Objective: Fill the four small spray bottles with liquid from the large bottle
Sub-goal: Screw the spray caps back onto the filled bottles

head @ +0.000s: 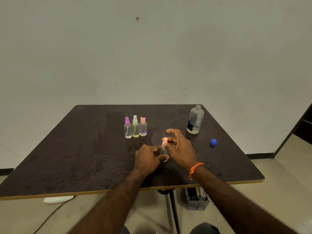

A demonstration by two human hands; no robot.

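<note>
Out on the dark table [70, 149], starting left of the pink-capped bottle at centre: three small spray bottles stand upright in a tight row, behind and to its left. First the purple-capped bottle [127, 128], then the white-capped bottle [135, 127] with yellowish liquid, then the peach-capped bottle [143, 127], shoulder to shoulder, well apart from the hands.

Now the left hand [146, 160], just left of the pink-capped bottle [164, 150], fingers curled round its clear body low down, thumb across the front near the base. The bottle stands upright on the table between the two hands.

The right hand [179, 149] sits just right of it, thumb and a fingertip pinching the pink spray top, the other fingers spread loose above. An orange wristband [195, 169] rings that wrist.

Further right and behind, the large bottle [195, 119] stands uncapped near the table's far corner. Right of the pink-capped bottle lies the blue cap [213, 142], alone.
</note>
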